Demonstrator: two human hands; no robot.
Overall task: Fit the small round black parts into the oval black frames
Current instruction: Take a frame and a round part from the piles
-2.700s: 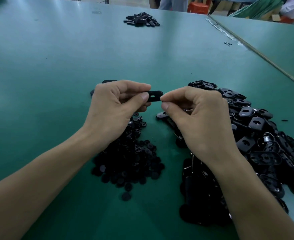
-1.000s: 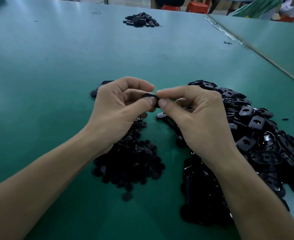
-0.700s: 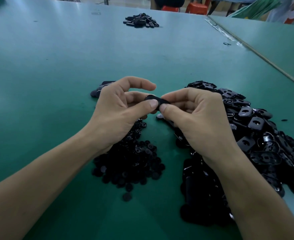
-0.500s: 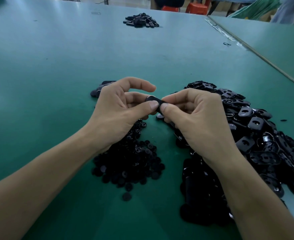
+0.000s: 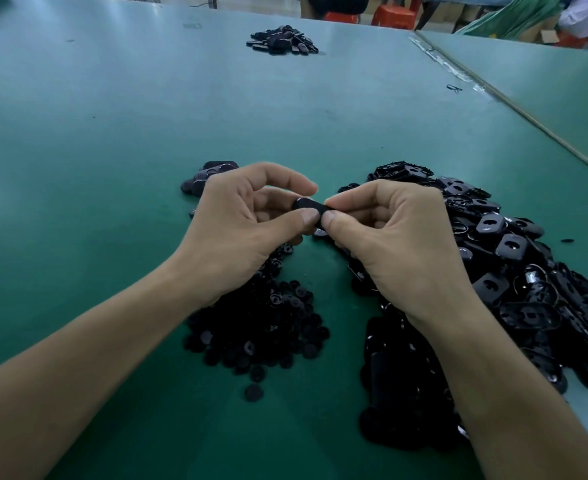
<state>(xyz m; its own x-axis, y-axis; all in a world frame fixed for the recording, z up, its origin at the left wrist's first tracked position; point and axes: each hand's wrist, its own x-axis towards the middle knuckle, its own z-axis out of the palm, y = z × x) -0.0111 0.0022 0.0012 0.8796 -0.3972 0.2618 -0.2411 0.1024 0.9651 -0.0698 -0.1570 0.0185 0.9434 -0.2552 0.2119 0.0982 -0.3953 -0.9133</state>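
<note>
I pinch one oval black frame [image 5: 309, 206] between left hand [image 5: 247, 230] and right hand [image 5: 394, 237], steadying it for pressing.

Two bare forearms [image 5: 95, 358], left hand [image 5: 237, 230], right hand [image 5: 399, 244] — thumbnails [image 5: 308, 215] short, neatly trimmed

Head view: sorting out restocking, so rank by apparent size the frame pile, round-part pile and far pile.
1. frame pile, largest.
2. round-part pile.
3. far pile looks smallest, but its distance from the camera leaves that unsure.
</note>
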